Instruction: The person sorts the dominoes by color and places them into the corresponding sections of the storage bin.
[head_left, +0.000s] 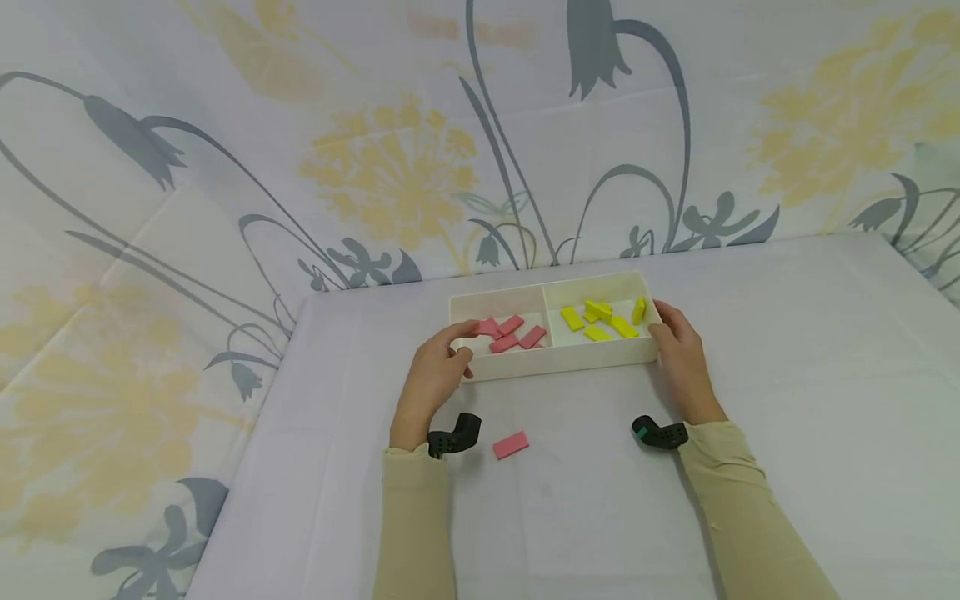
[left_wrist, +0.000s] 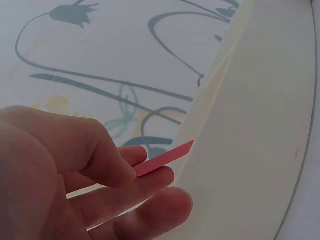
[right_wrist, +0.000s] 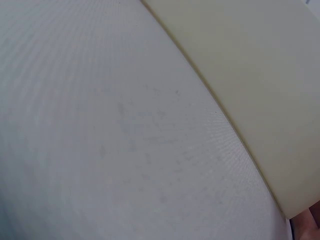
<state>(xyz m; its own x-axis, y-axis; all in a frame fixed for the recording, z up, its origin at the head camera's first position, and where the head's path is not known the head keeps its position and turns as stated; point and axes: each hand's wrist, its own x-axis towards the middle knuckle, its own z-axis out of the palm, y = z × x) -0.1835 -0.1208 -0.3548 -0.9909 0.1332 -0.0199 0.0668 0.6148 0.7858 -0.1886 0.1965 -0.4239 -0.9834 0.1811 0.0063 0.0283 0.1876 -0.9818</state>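
Observation:
A white box [head_left: 558, 361] with two compartments stands on the table. Flat rectangular pink blocks [head_left: 533, 337] lie in its left compartment, yellow blocks [head_left: 572, 318] in the right. At the left end, my left hand [head_left: 435, 371] reaches over the front wall and pinches one pink block [left_wrist: 165, 159] between thumb and fingers. The far end of that block is hidden by the box wall in the left wrist view. My right hand [head_left: 681, 354] grips the right end of the box, thumb near the front corner; in the right wrist view only a bit of the hand shows.
One pink block [head_left: 511, 445] lies on the white tablecloth [head_left: 585, 517] in front of the box, between the forearms. A flower-patterned cloth [head_left: 405, 167] hangs behind the table and along its left side. Each wrist wears a black camera mount [head_left: 455, 435].

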